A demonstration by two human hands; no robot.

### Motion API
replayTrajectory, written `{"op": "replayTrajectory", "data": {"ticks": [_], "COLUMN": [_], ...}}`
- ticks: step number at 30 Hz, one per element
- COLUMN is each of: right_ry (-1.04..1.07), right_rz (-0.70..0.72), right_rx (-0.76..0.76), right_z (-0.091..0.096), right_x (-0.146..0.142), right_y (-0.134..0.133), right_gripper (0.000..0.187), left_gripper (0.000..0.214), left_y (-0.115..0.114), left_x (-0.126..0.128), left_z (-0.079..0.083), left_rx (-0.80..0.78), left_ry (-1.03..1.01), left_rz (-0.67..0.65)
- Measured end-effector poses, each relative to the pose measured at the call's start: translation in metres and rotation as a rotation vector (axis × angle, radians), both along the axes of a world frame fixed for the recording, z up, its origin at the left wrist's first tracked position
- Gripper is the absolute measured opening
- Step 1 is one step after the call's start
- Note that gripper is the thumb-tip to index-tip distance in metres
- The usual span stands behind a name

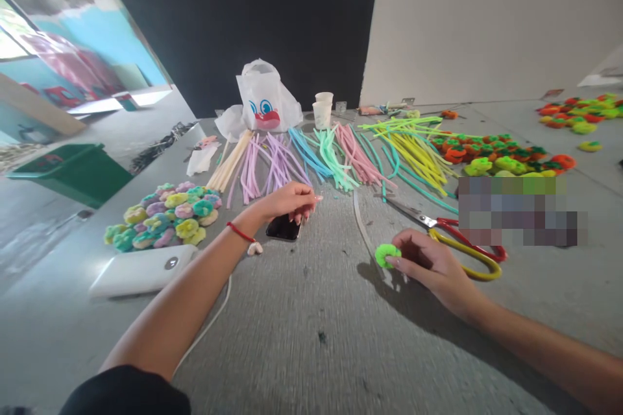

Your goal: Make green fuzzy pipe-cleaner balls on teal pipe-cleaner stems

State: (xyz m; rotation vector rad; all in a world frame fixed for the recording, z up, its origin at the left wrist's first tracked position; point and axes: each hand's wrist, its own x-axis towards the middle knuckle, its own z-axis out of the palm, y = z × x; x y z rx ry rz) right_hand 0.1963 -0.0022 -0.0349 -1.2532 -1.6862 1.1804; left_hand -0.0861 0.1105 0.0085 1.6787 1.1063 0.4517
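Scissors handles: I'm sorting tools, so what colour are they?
Red loop, yellow loop; head view.

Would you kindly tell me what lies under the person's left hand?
A black smartphone lies under the left hand; the fingers hide its far end, so that part cannot be seen.

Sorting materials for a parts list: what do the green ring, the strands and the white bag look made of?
The ring: fuzzy chenille, by its soft matte pile. The strands: maybe chenille stems too, or soft plastic; they bend in loose curves, texture too fine to tell. The bag: thin plastic film, glossy, creased, somewhat see-through.
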Motion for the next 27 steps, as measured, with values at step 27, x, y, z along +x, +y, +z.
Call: {"op": "replayTrajectory", "data": {"ticks": [27], "right_ry": [0.003], "right_rz": [0.046], "right_rx": [0.002], "right_z": [-0.004], "right_x": [0.0], "right_y": [0.002], "right_gripper": [0.027], "left_gripper": [0.022], "left_y": [-0.009], "left_x": [-0.019], "left_z": [0.036], "left_rx": [0.235], "left_ry": [0.959], "left_rz": [-0.46]}}
